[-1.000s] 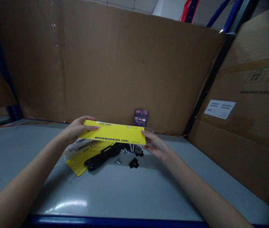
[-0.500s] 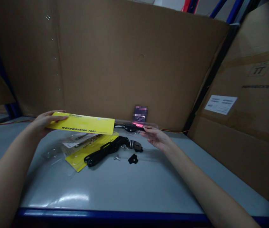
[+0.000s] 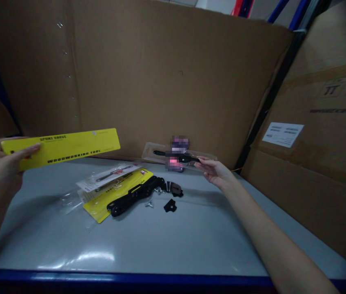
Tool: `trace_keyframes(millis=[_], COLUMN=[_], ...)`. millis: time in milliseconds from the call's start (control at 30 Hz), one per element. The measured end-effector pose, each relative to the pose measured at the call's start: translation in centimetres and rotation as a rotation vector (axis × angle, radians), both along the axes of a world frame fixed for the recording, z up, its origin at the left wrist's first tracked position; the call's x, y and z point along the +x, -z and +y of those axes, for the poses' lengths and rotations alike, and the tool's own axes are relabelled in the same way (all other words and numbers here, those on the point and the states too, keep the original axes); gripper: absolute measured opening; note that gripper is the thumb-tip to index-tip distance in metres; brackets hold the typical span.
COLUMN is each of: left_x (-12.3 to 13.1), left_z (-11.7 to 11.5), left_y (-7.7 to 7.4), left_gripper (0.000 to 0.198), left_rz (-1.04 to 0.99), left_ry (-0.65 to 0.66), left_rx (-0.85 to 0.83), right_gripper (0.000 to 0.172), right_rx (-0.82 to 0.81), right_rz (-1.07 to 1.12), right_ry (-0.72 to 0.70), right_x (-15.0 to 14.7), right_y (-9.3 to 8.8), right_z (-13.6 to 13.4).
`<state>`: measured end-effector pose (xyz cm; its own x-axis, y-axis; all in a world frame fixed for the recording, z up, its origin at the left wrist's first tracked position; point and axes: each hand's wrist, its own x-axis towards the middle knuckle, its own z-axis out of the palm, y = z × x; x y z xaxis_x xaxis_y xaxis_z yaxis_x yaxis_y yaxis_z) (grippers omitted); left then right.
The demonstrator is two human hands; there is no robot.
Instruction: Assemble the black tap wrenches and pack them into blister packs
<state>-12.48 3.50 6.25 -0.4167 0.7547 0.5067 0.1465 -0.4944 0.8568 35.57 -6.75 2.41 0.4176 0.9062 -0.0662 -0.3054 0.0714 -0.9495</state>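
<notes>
My left hand (image 3: 3,163) grips one end of a long yellow card (image 3: 72,148) printed "Spoke Shave" and "Woodworking Tool", raised at the left. My right hand (image 3: 217,172) is closed on the near end of a black spokeshave (image 3: 188,158) that sits with a clear plastic shell (image 3: 147,150). Below, between my hands, black spokeshave bodies (image 3: 130,199) lie across another yellow card (image 3: 97,210). Beside them are a metal blade (image 3: 177,188), a flat black piece (image 3: 170,206) and small screws (image 3: 149,204).
Clear packaging with a printed white insert (image 3: 107,179) lies left of centre on the grey table (image 3: 160,245). A phone-like device (image 3: 181,143), partly blurred, leans against the cardboard back wall (image 3: 160,73). A large cardboard box (image 3: 322,163) stands at the right.
My left hand has moved left with the yellow card, away from the spokeshave. My right hand has shifted slightly right, and the spokeshave and plastic shell are now uncovered.
</notes>
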Motion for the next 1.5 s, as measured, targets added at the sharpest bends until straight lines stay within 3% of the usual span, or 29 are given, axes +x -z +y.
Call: trace_keyframes(millis=[133, 300, 400, 533, 633, 667, 767, 900, 1067, 1233, 1500], left_x=[-0.1, -0.1, -0.1, 2.0, 6.4, 8.3, 14.1, 18.9, 19.7, 19.4, 19.6], left_z=[-1.1, -0.5, 0.2, -1.2, -4.1, -5.0, -7.1, -7.4, -7.1, -7.0, -7.8], left_y=[1.5, 2.4, 2.3, 1.0, -0.6, -1.1, -1.9, -1.3, -0.7, -0.8, -0.4], left_gripper=[0.033, 0.022, 0.024, 0.026, 0.025, 0.020, 0.018, 0.023, 0.032, 0.039, 0.028], left_rz=[0.387, 0.802, 0.953, 0.947, 0.992, 1.069, 1.369, 1.647, 1.762, 1.758, 1.801], left_ry=[0.096, 0.385, 0.483, 0.381, 0.158, 0.149, 0.342, 0.383, 0.304, 0.387, 0.347], left_rx=[0.033, -0.196, -0.295, -0.161, 0.124, 0.243, 0.466, 0.596, 0.694, 0.703, 0.631], right_gripper=[0.018, 0.019, 0.018, 0.020, 0.024, 0.025, 0.028, 0.034, 0.034, 0.027, 0.023], right_rx=[0.003, -0.008, -0.008, 0.007, 0.019, 0.021, 0.030, 0.042, 0.069, 0.064, 0.028], right_rz=[0.037, 0.009, -0.011, -0.024, -0.047, -0.058, -0.088, -0.116, -0.128, -0.146, -0.154], right_ry=[-0.031, -0.083, -0.109, -0.140, -0.172, -0.177, -0.194, -0.245, -0.274, -0.311, -0.292], right_x=[-1.3, -3.4, -4.3, -5.5, -6.5, -6.9, -7.8, -8.5, -8.6, -8.9, -9.5], right_y=[0.5, 0.6, 0.4, 0.2, 0.4, 0.5, 0.7, 1.0, 1.1, 0.7, 0.5], right_z=[0.2, 0.1, -0.2, -0.7, -1.0, -1.1, -1.4, -1.7, -1.7, -2.1, -2.5])
